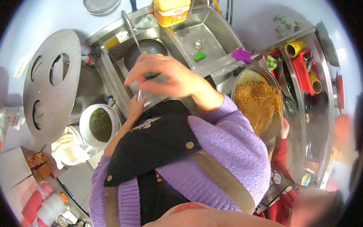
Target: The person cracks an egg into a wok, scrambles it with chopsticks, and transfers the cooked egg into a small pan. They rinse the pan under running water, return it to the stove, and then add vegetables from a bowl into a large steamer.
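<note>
My right hand is raised over the left sink basin, blurred, its thumb apart from curled fingers and nothing visible between them. Below and to the left, my left hand grips a shiny metal handle; my right hand hides where that handle leads. A dark round pan lies in the same basin, partly covered by my right hand. The metal faucet spout reaches over the pan from the back edge.
A yellow jug stands behind the basins. The right basin holds a green scouring pad; a purple cloth hangs at its corner. To the left is a white bucket of dark contents. At right, another person's hand touches noodle-like strands.
</note>
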The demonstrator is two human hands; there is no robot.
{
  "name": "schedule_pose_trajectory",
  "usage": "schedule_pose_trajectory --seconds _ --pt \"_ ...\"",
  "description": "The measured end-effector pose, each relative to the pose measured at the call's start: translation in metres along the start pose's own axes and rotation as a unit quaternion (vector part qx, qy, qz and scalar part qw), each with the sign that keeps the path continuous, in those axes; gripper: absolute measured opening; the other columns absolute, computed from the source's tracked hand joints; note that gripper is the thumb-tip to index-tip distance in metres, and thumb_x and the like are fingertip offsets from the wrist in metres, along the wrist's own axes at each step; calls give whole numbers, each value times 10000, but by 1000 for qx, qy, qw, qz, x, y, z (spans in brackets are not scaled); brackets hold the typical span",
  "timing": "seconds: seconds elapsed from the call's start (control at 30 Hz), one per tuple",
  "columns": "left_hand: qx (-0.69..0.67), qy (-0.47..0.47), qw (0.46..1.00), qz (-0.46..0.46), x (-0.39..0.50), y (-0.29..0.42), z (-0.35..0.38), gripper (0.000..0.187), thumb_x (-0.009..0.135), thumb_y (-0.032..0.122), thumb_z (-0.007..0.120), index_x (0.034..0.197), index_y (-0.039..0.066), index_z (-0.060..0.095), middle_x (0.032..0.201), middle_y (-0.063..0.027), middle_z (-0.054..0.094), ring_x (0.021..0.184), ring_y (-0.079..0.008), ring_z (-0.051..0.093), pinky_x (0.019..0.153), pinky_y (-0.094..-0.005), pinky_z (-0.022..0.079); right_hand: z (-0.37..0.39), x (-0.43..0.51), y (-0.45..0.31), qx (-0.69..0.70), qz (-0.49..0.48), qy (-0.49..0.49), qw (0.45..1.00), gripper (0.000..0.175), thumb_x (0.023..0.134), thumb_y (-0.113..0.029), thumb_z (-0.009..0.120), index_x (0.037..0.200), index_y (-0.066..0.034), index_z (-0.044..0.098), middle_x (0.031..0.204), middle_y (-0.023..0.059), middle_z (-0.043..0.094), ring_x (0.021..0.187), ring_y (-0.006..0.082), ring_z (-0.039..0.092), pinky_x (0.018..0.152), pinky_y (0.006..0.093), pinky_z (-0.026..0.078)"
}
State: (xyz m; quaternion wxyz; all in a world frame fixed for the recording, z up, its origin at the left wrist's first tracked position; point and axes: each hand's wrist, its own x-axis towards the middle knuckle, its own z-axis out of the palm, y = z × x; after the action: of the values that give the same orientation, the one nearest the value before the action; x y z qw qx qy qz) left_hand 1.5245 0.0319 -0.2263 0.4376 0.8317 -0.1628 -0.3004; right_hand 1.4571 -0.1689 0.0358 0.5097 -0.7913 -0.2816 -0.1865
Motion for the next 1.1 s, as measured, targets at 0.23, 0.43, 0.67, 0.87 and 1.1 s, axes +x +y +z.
schedule_pose_trajectory --seconds 0.23,0.43,0.67,0.87,1.1 --pt "-47 -69 996 -4 -13 16 1 372 849 335 617 952 9 470 824 -143 525 712 -248 540 638 -385 435 12 46 -102 245 -289 135 916 195 921 -196 501 921 -62 643 837 90 570 672 232 559 561 324 448" --pt "-84 -97 992 -20 -8 4 -2 475 859 365 608 1090 6 400 982 -176 482 852 -287 516 731 -413 427 18 49 -101 189 -367 228 882 249 901 -243 499 748 -54 555 748 54 551 606 226 546 514 336 422" --pt "-124 -117 985 -36 1 -6 -7 617 870 399 598 1250 2 318 1166 -214 432 1015 -332 489 838 -445 418 6 20 -97 216 -311 209 902 190 893 -208 519 793 -49 541 785 61 551 653 220 548 562 335 429" --pt "-137 -128 981 -46 11 -22 -8 748 879 429 589 1387 -1 249 1324 -247 389 1155 -371 466 931 -473 410 -3 5 -95 217 -287 199 911 143 888 -177 535 841 -42 529 825 71 553 701 214 550 610 335 435" --pt "-32 -99 994 -13 18 -33 -6 689 881 432 574 1342 -5 308 1245 -250 448 1115 -377 486 910 -484 403 -4 8 -93 213 -289 199 912 114 882 -141 553 897 -35 515 871 82 555 757 206 553 665 334 442"
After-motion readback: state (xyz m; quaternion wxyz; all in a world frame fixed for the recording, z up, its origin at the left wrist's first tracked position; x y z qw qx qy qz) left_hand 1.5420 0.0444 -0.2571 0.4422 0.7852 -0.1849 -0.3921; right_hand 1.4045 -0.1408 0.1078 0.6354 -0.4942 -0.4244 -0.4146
